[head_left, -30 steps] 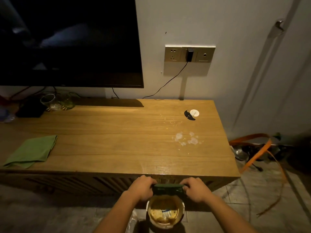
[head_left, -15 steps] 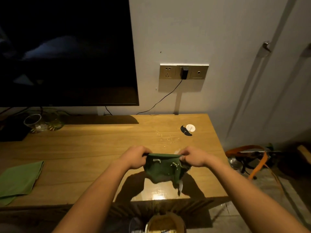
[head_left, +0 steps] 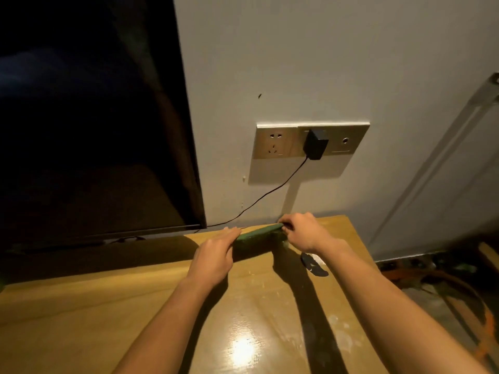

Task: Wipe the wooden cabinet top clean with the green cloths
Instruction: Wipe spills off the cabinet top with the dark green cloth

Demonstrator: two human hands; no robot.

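Two hands on one cloth (head_left: 258, 237). Left hand (head_left: 214, 256) fingers (head_left: 232, 232) pinch the cloth's left end, palm down; right hand (head_left: 303, 234) fingers (head_left: 288, 219) clenched on its right end. Cloth is dark green, stretched between the hands as a narrow folded band, at the far edge of the worktop (head_left: 108, 306) close to the wall (head_left: 297, 63). Can't tell if the band's lower edge touches the wood or hangs just above it; its shadow sits directly beneath. Both forearms reach in from the near edge, well apart. Small dark object with a white bit (head_left: 314, 264) lies on the worktop just near-right of the right hand, partly hidden by the wrist. Pale smears (head_left: 340, 336) on the wood at near right, bright glare spot (head_left: 241, 349) left of them. Socket panel (head_left: 310, 140) on the wall above the hands, black adapter (head_left: 315, 144) plugged in, cable (head_left: 270, 191) running down-left toward the TV (head_left: 94, 117) that fills the left. Orange strap (head_left: 483, 344) on the floor at right.
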